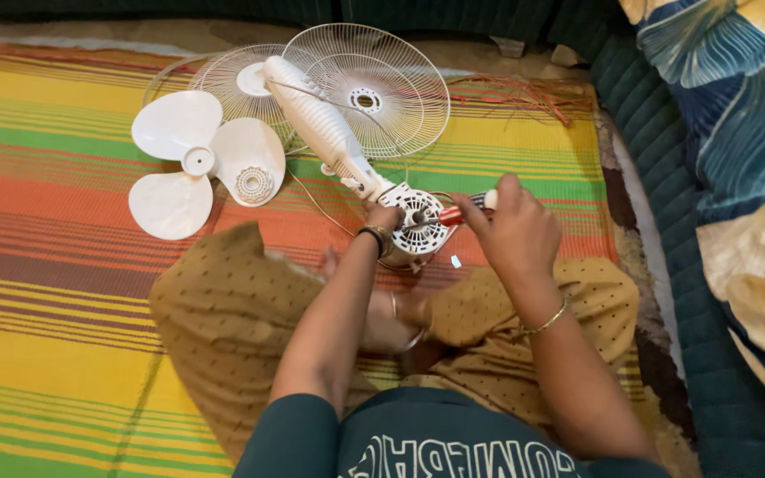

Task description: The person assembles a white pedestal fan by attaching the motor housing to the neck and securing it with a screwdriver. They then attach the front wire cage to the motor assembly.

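- Fan motor (418,223), white and round with vented casing, sits bared at the person's knees on the striped mat (64,177), joined to the ribbed white neck (316,119).
- Right hand (515,232) is closed around a red-handled screwdriver (460,212), tip at the motor.
- Left hand (384,219) grips the motor's edge, steadying it.
- Stripping looks well along: three-blade propeller (197,164) and both wire guards (374,84) already lie apart; the motor housing remains.
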